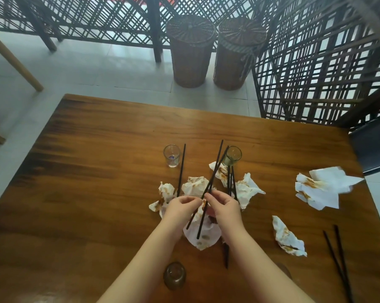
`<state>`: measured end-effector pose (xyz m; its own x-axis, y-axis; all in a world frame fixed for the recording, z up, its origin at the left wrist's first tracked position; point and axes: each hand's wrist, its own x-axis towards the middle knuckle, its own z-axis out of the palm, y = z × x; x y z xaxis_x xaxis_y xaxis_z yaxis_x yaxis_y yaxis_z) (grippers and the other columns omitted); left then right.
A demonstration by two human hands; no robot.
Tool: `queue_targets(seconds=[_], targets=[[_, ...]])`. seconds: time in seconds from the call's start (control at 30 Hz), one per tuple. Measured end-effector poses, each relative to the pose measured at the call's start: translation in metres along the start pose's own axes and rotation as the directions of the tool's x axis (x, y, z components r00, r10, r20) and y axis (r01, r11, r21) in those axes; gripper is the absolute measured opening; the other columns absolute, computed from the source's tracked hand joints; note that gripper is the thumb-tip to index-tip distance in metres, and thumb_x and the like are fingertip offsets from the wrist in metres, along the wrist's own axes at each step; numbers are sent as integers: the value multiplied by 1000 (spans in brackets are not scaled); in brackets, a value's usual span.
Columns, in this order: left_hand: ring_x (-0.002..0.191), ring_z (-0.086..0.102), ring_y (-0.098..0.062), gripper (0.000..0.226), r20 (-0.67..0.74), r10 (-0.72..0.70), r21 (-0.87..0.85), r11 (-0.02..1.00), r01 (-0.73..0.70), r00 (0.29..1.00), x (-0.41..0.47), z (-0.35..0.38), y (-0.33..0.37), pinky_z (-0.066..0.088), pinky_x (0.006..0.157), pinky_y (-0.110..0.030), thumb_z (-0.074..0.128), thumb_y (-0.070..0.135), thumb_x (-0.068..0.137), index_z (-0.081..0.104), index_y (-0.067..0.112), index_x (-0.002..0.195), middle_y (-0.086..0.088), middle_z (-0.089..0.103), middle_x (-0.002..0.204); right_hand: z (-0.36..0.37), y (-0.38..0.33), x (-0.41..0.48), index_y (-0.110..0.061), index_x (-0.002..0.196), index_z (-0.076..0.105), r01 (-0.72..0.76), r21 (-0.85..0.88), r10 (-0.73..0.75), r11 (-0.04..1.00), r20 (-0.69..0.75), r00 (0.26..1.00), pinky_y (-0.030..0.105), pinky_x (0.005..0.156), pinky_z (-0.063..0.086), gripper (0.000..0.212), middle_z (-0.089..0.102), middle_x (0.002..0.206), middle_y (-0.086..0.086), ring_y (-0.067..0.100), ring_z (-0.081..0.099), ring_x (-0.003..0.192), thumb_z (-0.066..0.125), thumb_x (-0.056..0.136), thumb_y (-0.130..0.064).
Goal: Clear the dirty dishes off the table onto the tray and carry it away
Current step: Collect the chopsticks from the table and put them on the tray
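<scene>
Step, as judged: gathering chopsticks; no tray in view.
Brown cup [174, 278]: nearest, well this side of the clear glass [171, 155].
Left hand [180, 207], right hand [225, 207]: side by side, fingers curled, pinching two crossed chopsticks [213, 182] over soiled napkins [194, 185], nearer than that glass.
Green glass [233, 155]: right of it.
Next: align the sticks, then collect the glasses.

Left hand [182, 205] and right hand [225, 204] pinch black chopsticks [215, 167] over stained napkins [195, 184]
</scene>
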<state>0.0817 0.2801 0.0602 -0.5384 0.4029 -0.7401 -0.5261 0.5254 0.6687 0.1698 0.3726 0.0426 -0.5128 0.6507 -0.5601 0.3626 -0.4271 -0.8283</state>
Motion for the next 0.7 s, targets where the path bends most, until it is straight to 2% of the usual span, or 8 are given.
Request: queue_targets(seconds=[0.17,0.33,0.47,0.5,0.57,0.63,0.7], targets=[[95,60,-12,5,39,55,25,998,-56,998,-9,-4,-13,46,82,-28,67,27,88,71,24,89,6,70,93,2,1,-5,-28,91,66,-12,80,12,997,4,1000,18,62,55,13,73,93,1,21,71,89,67,89,-14],[97,60,-7,7,81,128,186,972,-141,988,-4,-9,-16,44,74,-22,67,28,88,72,23,91,8,69,95,2,3,-1,-18,103,69,-60,90,61,994,-5,998,25,73,57,17,74,96,3,21,70,93,70,87,-15],[93,61,-4,17,236,184,422,865,-271,954,13,-22,-9,47,75,-20,62,35,92,70,26,103,12,68,97,-1,5,3,-14,112,68,-95,105,99,990,-25,995,38,91,55,24,73,102,5,21,68,100,69,87,-15],[90,61,-3,20,223,224,521,795,-310,949,22,-23,-7,49,75,-22,59,36,93,69,25,106,12,67,97,-3,5,5,-13,112,68,-94,106,98,990,-29,995,38,91,55,25,74,102,6,21,68,99,69,88,-15],[92,60,-8,23,107,342,704,638,-314,934,43,-22,-5,53,76,-28,54,35,94,67,24,109,9,64,103,-8,6,8,-13,112,68,-91,100,94,991,-30,995,36,90,56,24,74,101,6,20,69,97,69,88,-13],[97,59,-17,24,-64,422,793,572,-211,904,60,-19,-3,53,76,-36,50,34,95,66,22,108,4,62,105,-11,6,10,-15,111,68,-89,88,91,992,-23,996,35,88,56,23,73,102,5,19,69,98,69,88,-14],[101,56,-24,24,-165,411,833,545,-97,897,72,-16,-1,51,77,-38,49,34,95,63,19,106,-1,62,104,-14,7,12,-20,104,68,-86,84,87,993,-11,996,33,86,57,18,73,103,4,19,68,98,69,88,-13]])
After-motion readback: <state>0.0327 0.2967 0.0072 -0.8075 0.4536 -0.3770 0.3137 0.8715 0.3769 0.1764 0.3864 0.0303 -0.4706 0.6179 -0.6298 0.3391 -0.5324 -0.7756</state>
